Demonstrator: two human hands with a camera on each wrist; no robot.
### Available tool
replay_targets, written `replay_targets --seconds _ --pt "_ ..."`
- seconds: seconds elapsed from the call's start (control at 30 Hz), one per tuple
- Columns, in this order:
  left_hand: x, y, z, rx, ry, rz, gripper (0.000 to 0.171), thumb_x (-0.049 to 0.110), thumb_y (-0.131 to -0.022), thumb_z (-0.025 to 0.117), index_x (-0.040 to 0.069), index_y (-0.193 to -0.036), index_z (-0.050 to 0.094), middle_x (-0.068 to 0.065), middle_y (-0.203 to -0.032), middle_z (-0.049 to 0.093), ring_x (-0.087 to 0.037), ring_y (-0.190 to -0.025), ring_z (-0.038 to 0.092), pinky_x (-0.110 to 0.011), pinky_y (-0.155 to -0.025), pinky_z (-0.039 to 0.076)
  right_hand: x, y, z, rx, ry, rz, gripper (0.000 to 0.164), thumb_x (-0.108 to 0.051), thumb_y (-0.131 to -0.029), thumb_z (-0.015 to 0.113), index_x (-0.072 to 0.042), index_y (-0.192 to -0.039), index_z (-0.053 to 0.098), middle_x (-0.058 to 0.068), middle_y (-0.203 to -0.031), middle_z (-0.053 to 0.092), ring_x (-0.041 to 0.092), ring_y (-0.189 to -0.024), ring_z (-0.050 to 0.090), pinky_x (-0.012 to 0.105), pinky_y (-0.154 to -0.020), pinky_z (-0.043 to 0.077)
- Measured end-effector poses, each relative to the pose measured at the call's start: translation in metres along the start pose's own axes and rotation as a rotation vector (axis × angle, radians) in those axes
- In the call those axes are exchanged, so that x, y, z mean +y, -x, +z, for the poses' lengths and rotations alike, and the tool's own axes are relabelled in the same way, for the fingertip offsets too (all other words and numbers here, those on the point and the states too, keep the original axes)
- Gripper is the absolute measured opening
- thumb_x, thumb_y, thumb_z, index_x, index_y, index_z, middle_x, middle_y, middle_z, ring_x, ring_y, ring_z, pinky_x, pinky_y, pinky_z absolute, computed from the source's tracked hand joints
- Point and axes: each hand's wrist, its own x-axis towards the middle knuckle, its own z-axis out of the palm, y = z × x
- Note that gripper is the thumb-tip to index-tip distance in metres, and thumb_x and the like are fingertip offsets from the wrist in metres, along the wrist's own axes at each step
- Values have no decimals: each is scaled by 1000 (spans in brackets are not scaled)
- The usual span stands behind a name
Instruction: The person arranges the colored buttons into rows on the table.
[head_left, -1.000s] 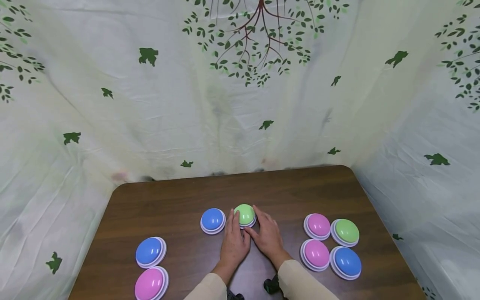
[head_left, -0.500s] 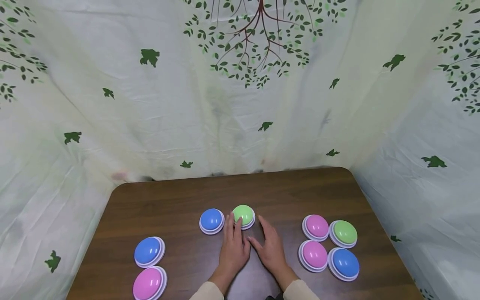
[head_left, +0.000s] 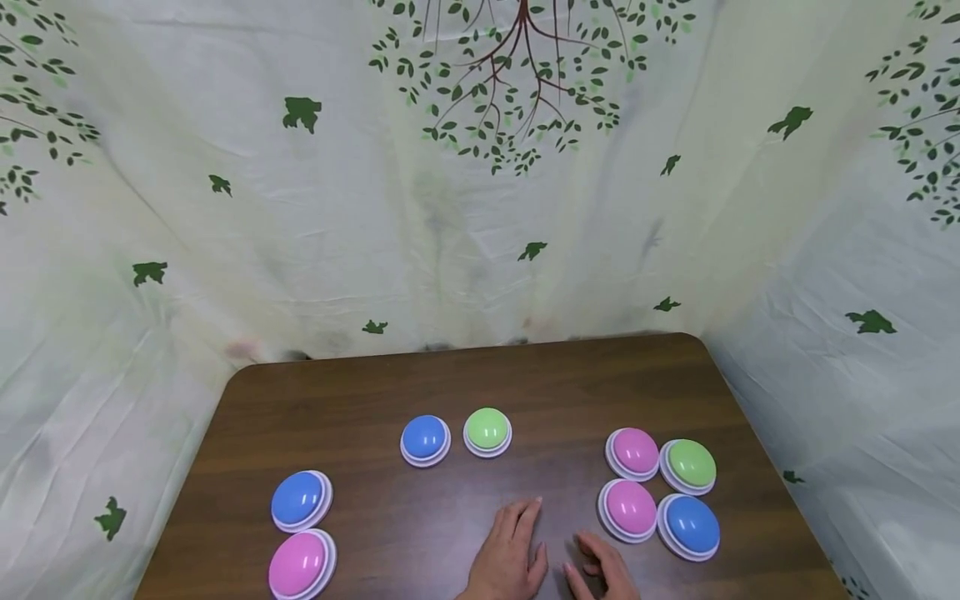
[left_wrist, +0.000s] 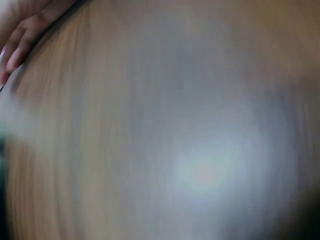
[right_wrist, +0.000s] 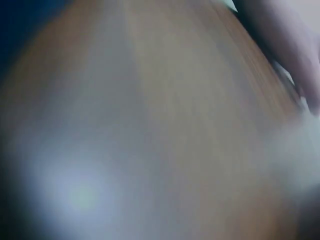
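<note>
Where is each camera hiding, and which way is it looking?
Head: on the person's head, looking forward and down at the brown table, eight colourful domes and the leafy cloth behind; the left grip and right grip show at the bottom.
Left wrist: on the left wrist, looking at the blurry table; fingers show top left, but I can't tell whose grip.
Right wrist: on the right wrist, also looking at the blurry table; part of one grip shows top right.
Shared: both wrist views show the table with a bright shine.

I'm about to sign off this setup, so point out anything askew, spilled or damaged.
Nothing stands out: the far blue button and far green button look undamaged, and no spill shows on the table. Both wrist views are blurred.
</note>
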Motion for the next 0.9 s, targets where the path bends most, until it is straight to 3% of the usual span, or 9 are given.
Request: replay_targets --seconds 0.13,0.27,0.4,0.57,0.7,0.9 --pt "15 -10 6 -48 84 10 80 27 -74 85 7 -144 52 -2 -123 60 -14 -111 59 -25 -96 50 14 -1 -18 188 -42 130 49 10 -70 85 0 -114 68 13 -100 69 -16 -80 55 9 -57 50" --pt "23 -30 15 -104 191 69 82 30 -78 84 4 -147 47 -6 -129 60 -18 -118 59 -30 -101 51 26 -15 -33 266 46 127 59 7 -69 87 3 -122 61 23 -104 63 -20 -75 50 8 -48 46" --pt "27 -49 28 -172 233 92 89 37 -79 85 4 -150 42 -7 -136 59 -19 -123 58 -32 -107 48 40 -27 -40 248 94 -7 78 7 -62 91 7 -131 55 27 -110 60 -19 -66 52 8 -47 44" --pt "33 -58 39 -263 187 35 93 48 -78 84 11 -152 42 -1 -136 64 -17 -123 58 -34 -103 50 54 -31 -36 237 31 -167 89 14 -53 90 12 -134 53 30 -109 63 -18 -57 51 10 -50 46" --pt "38 -59 42 -308 134 3 88 56 -83 78 17 -154 43 6 -135 66 -13 -123 57 -30 -97 49 50 -32 -37 199 118 -77 87 5 -61 91 3 -139 52 25 -104 67 -16 -56 46 13 -47 41" --pt "42 -61 46 -291 74 13 82 55 -88 73 21 -155 42 8 -135 67 -12 -123 57 -30 -97 48 37 -37 -43 69 265 110 77 -14 -79 87 -7 -145 49 24 -127 64 -3 -56 47 22 -48 39"
